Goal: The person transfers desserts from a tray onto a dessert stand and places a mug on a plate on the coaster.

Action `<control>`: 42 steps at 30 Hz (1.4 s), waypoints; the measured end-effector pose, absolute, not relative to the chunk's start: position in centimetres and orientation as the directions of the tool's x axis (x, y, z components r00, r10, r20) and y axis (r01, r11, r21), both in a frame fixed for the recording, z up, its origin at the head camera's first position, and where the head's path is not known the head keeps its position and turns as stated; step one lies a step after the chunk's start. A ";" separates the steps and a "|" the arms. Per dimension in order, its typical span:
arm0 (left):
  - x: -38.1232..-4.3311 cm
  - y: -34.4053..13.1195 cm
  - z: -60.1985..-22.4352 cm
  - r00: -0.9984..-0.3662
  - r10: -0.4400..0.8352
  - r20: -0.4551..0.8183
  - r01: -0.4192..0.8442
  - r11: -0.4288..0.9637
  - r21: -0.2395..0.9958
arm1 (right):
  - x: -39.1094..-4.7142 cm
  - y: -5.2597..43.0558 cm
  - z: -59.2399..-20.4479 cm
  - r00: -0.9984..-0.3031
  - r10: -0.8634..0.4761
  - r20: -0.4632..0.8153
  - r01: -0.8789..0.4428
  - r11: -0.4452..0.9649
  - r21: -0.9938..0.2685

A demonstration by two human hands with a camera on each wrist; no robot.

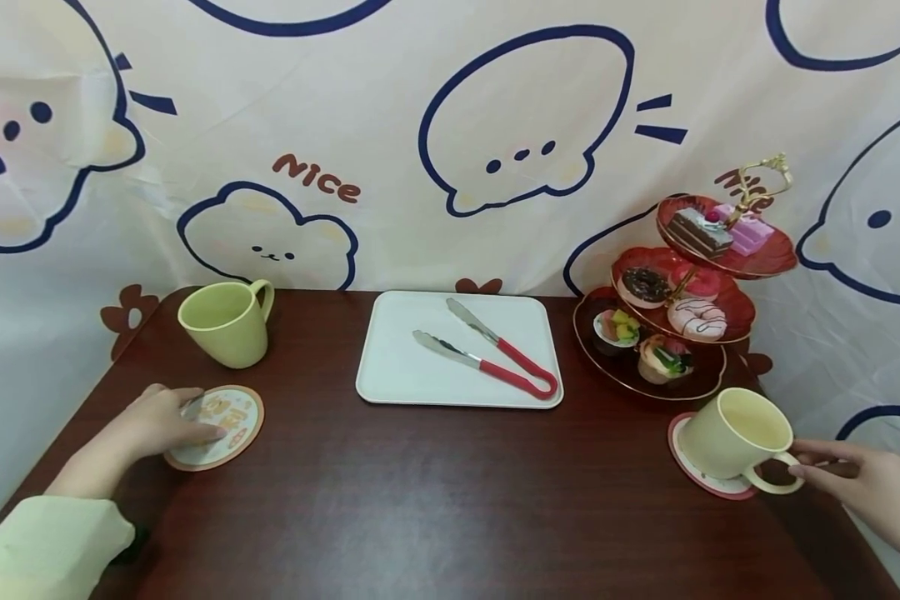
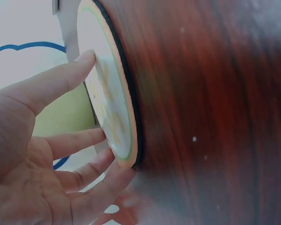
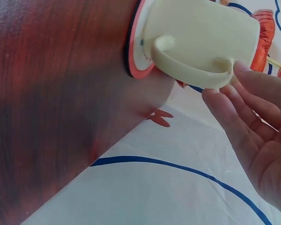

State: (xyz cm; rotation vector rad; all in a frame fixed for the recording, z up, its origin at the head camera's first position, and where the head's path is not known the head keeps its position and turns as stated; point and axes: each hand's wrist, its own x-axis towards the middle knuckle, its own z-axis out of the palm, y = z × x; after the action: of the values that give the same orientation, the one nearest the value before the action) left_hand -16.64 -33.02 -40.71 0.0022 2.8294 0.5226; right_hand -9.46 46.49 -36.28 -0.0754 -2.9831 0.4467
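Note:
On the left side of the table my left hand (image 1: 161, 421) touches a round coaster (image 1: 228, 437) with an orange rim. In the left wrist view the thumb tip meets the coaster's printed face (image 2: 107, 93), while the spread fingers reach its edge. Behind that hand stands a green mug (image 1: 228, 329), upright. Over at the right, my right hand (image 1: 855, 479) pinches the handle of a cream mug (image 1: 727, 442) between thumb and forefinger. This mug sits upright on a red-rimmed coaster (image 1: 693, 477); the right wrist view shows the fingertips on the handle (image 3: 192, 70).
A white tray (image 1: 390, 367) holds red-handled tongs (image 1: 521, 362) at the back centre. To its right rises a three-tier red stand (image 1: 701, 387) with cakes, doughnuts and cupcakes, close behind the cream mug. A patterned cloth (image 1: 390, 125) hangs behind the dark wooden table (image 1: 435, 500).

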 end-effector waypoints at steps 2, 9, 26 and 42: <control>-16.7 -32.7 -40.7 -0.967 0.069 -0.245 -0.024 0.934 0.356 | -9.4 46.3 -36.2 -0.983 0.072 0.168 0.021 0.958 -0.287; -16.7 -31.4 -40.6 -0.959 0.112 -0.260 0.001 0.919 0.393 | -8.8 44.9 -36.0 -0.909 0.029 0.416 -0.138 0.921 -0.365; -15.9 -28.9 -40.5 -0.955 0.153 -0.253 0.029 0.900 0.435 | -10.9 36.2 -36.6 -0.773 -0.457 0.440 -0.600 0.753 -0.271; -14.8 -27.7 -40.6 -0.956 0.147 -0.253 0.011 0.882 0.470 | -13.7 27.6 -38.6 -0.660 -0.706 0.256 -0.745 0.570 -0.347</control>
State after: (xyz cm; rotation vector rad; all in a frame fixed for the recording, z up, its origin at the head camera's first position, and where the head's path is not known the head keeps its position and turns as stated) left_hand -14.84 -27.66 -40.55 0.1185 2.7695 0.6895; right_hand -13.70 27.63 -38.61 1.2526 -2.7045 0.6619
